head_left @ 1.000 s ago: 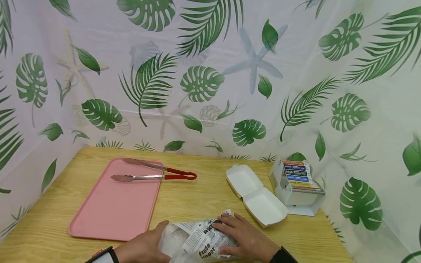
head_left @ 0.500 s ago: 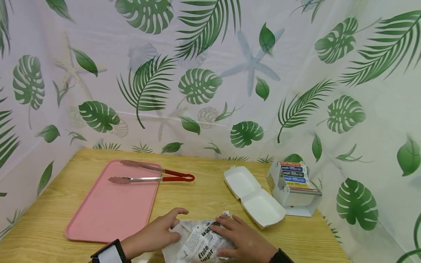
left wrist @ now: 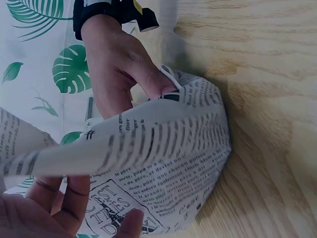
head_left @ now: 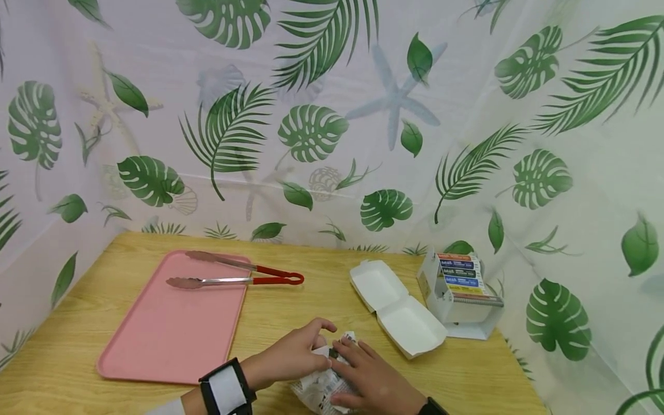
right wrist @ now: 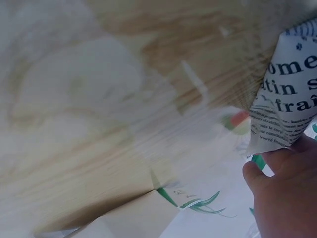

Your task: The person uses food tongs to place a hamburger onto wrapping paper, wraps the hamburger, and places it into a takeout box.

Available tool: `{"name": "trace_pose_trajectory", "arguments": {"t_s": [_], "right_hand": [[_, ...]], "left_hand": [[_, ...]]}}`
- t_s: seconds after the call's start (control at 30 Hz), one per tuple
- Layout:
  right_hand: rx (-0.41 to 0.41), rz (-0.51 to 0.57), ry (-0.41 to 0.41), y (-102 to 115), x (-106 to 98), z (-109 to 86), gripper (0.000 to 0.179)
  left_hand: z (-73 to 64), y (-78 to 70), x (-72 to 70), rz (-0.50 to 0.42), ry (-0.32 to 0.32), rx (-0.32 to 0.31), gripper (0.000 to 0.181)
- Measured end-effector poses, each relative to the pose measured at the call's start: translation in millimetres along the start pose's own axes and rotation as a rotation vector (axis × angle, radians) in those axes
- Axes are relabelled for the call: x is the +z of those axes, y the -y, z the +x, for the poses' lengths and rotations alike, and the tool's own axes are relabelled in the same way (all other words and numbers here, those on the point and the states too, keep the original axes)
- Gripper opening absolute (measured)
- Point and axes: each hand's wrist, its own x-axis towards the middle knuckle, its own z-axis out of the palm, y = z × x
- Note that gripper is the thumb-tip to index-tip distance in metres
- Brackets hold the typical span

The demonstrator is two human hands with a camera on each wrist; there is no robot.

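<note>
The bench runs under everything, with the pink tray on the left and the red-handled tongs resting across it, their handles reaching past its right edge. The white box lies unfolded on the right. The newsprint parcel is on the bench at the near edge of the head view, between tray and box and apart from both; its visible part runs from near left to a tip pointing away and slightly right, towards the box, and what it wraps, if anything, cannot be seen. The relation that counts, it seems, is that the parcel lies between the two hands, covered from the right and gathered from the left. The right hand is spread wide, its fingers lying straight across the parcel's right side. The left hand makes the narrower grip, its fingers bent behind a paper flap and its thumb on the near side, just beside the right fingertips, so the left is nearer the loose fold
</note>
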Motion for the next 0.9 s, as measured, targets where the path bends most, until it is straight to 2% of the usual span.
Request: {"name": "trace_pose_trajectory", "arguments": {"t_s": [0.1, 0.17, 0.23, 0.33, 0.43, 0.57, 0.67, 0.8, 0.9], "right_hand": [[-0.004, 0.009, -0.015, 2, 2, 1.8, 0.069], [-0.007, 0.015, -0.021, 2, 4, 2.7, 0.070], [-0.003, 0.025, -0.016, 3, 4, 3.4, 0.069], [-0.012, 0.010, -0.014, 3, 4, 3.6, 0.068], [-0.013, -0.015, -0.017, 2, 3, 2.8, 0.069], [0.016, 0.016, -0.003, 1, 0, 2.1, 0.071], [0.012, 0.033, -0.001, 2, 0, 2.5, 0.069], [0.003, 0.032, -0.006, 3, 2, 2.2, 0.070], [0.006, 0.031, -0.011, 3, 4, 1.7, 0.070]], "left_hand": [[2.3, -0.3, 3.7, -0.033, 0.011, -0.020, 0.039], [0.0, 1.5, 4.4, -0.089, 0.005, -0.037, 0.038], [-4.8, 5.6, 2.9, -0.130, -0.016, -0.050, 0.038], [-14.9, 14.5, 0.5, -0.204, -0.042, -0.035, 0.031], [-23.9, 22.5, -1.3, -0.184, -0.035, 0.011, 0.022], [-28.0, 28.0, -2.7, -0.103, 0.006, 0.047, 0.022], [-29.3, 29.2, -2.6, -0.063, 0.028, -0.001, 0.024], [-32.1, 32.3, -0.4, -0.039, 0.068, -0.064, 0.036], [-29.1, 40.8, 0.3, -0.049, 0.116, -0.055, 0.043]]}}
